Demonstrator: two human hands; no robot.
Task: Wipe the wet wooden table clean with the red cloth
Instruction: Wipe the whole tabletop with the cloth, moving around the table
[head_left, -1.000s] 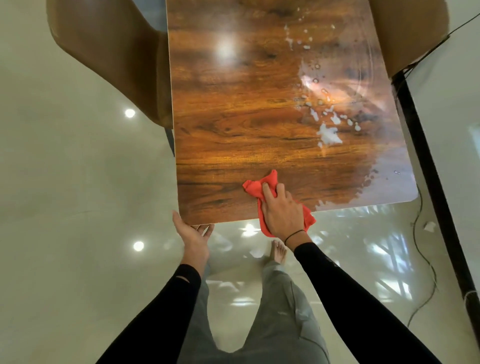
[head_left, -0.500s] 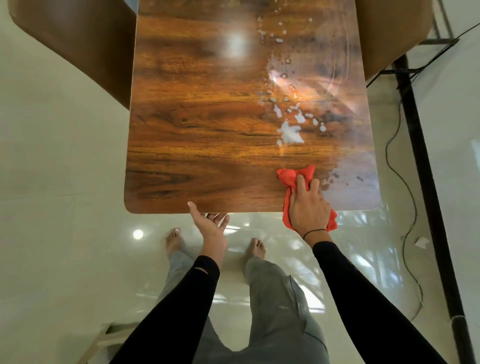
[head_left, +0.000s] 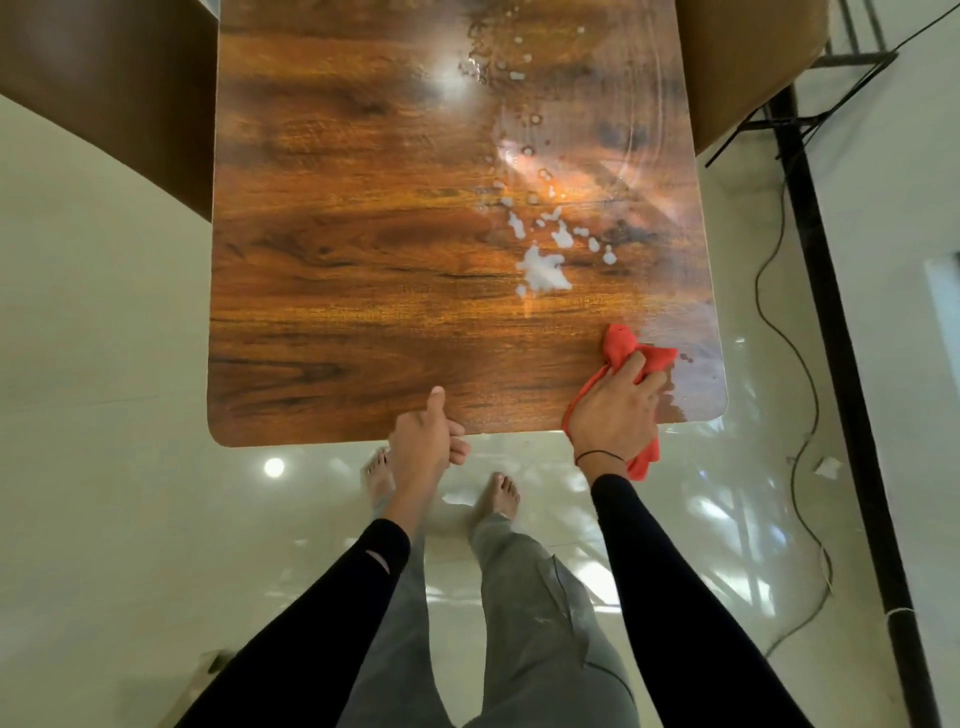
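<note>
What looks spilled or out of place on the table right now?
Water droplets and a pale puddle lie unwiped on the table, right of centre, beyond the red cloth under the right hand. The left hand holds the near edge.

Readable text: none
Desk (head_left: 363, 260): bare wood grain, no label or brand (only glare and water drops)
Red cloth (head_left: 621, 345): plain, no tag or print showing
Sleeves and trousers: no logo to be read
Floor: no markings

One head-worn view looks steeply down, close over the table's (head_left: 363, 312) near edge.
</note>
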